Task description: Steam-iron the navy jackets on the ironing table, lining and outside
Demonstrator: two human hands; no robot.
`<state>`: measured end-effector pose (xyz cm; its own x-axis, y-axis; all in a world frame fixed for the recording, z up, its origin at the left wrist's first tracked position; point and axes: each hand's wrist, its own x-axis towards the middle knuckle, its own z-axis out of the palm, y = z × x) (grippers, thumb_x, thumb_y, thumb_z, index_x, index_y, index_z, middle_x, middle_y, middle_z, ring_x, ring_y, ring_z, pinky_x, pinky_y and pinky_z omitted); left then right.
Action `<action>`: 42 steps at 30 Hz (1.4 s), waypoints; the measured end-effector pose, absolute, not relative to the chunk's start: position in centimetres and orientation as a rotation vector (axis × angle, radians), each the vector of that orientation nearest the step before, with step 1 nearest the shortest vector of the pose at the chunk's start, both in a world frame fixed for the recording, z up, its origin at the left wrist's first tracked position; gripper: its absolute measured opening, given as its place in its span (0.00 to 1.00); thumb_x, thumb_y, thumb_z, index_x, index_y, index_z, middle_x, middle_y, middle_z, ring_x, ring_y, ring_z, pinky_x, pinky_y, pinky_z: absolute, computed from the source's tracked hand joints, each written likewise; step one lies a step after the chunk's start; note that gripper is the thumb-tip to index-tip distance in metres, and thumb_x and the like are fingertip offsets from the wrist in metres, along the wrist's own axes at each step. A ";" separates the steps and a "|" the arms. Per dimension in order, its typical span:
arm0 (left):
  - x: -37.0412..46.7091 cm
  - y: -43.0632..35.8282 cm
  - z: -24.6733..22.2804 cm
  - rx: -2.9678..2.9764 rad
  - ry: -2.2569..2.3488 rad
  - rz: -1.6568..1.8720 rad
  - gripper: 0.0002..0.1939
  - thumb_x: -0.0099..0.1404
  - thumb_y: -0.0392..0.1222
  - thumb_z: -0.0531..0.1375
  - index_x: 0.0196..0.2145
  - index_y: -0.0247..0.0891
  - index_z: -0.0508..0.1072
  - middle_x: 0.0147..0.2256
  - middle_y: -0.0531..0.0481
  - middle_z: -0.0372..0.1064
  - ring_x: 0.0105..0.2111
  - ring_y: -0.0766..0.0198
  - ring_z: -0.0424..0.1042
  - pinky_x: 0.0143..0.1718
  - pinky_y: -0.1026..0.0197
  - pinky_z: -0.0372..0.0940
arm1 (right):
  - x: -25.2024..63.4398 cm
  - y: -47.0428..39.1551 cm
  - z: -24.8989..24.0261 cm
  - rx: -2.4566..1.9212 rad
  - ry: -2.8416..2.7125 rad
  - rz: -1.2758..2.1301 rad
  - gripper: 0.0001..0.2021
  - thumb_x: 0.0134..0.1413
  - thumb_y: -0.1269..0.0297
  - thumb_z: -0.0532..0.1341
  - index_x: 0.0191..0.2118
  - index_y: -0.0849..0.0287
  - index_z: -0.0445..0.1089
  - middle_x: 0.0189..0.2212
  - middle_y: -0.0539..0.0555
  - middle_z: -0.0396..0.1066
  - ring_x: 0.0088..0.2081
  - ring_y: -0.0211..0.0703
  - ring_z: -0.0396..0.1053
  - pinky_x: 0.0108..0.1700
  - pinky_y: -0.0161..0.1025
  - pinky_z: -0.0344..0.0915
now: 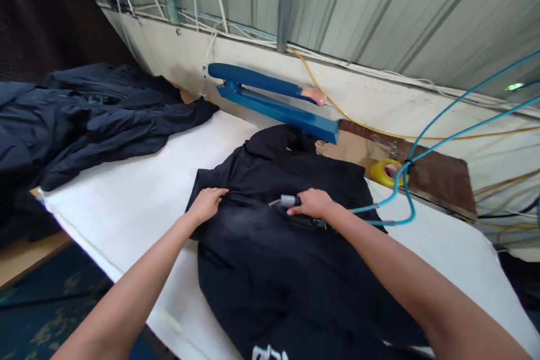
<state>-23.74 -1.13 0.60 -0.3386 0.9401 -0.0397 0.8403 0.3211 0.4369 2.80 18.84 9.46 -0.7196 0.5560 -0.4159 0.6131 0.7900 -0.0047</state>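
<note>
A black garment lies spread over the white-covered table, with white lettering at the bottom edge of the view. My right hand is wrapped round the handle of a steam iron, dark with a grey front part, which rests on the garment. Blue hoses run from behind it to the upper right. On the garment's left part, my left hand presses down with its fingers close to the cloth; whether it pinches a fold cannot be made out.
Dark jackets are heaped at the left. Behind the garment stands a blue sleeve board against the wall. A yellow tape roll sits on a brown board at the back right. A bottle stands on the ledge.
</note>
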 end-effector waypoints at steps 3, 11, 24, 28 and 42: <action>-25.7 -2.1 1.3 1.449 2.289 0.801 0.20 0.58 0.34 0.44 0.45 0.40 0.67 0.42 0.52 0.69 0.43 0.66 0.67 0.47 0.62 0.59 | -1.7 18.5 9.9 0.905 2.612 -0.176 0.39 0.39 0.30 0.44 0.41 0.60 0.68 0.38 0.62 0.69 0.38 0.50 0.66 0.35 0.38 0.58; -29.4 -3.6 1.6 0.748 2.432 0.908 0.16 0.50 0.42 0.59 0.37 0.41 0.62 0.28 0.54 0.68 0.28 0.66 0.68 0.32 0.64 0.62 | -6.6 14.8 9.9 0.729 2.617 -0.180 0.37 0.35 0.30 0.48 0.36 0.58 0.70 0.34 0.58 0.70 0.36 0.48 0.67 0.35 0.38 0.58; -25.9 -2.2 5.0 1.523 2.666 0.614 0.14 0.55 0.33 0.53 0.40 0.43 0.66 0.42 0.44 0.62 0.44 0.55 0.61 0.44 0.52 0.55 | -1.6 16.0 12.0 0.919 2.527 -0.227 0.38 0.38 0.30 0.44 0.38 0.59 0.69 0.36 0.61 0.70 0.37 0.52 0.68 0.33 0.38 0.60; -25.6 0.6 4.1 2.165 2.119 0.437 0.15 0.58 0.38 0.53 0.44 0.48 0.67 0.46 0.48 0.62 0.47 0.58 0.58 0.47 0.54 0.54 | -0.9 14.3 10.9 0.879 2.470 -0.203 0.38 0.38 0.30 0.45 0.39 0.58 0.69 0.36 0.61 0.71 0.38 0.53 0.68 0.33 0.39 0.60; -30.7 7.8 0.9 1.680 2.080 0.318 0.29 0.57 0.46 0.53 0.56 0.58 0.52 0.60 0.57 0.42 0.56 0.44 0.49 0.50 0.41 0.50 | -5.4 13.2 10.0 0.894 2.464 -0.151 0.37 0.37 0.30 0.45 0.40 0.55 0.69 0.36 0.60 0.71 0.38 0.53 0.68 0.36 0.41 0.61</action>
<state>-30.68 7.83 0.91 -0.1608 0.9674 -0.1956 0.8648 0.2336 0.4445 -5.42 13.25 9.98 -0.6530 0.5687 -0.5001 0.6257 0.7772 0.0668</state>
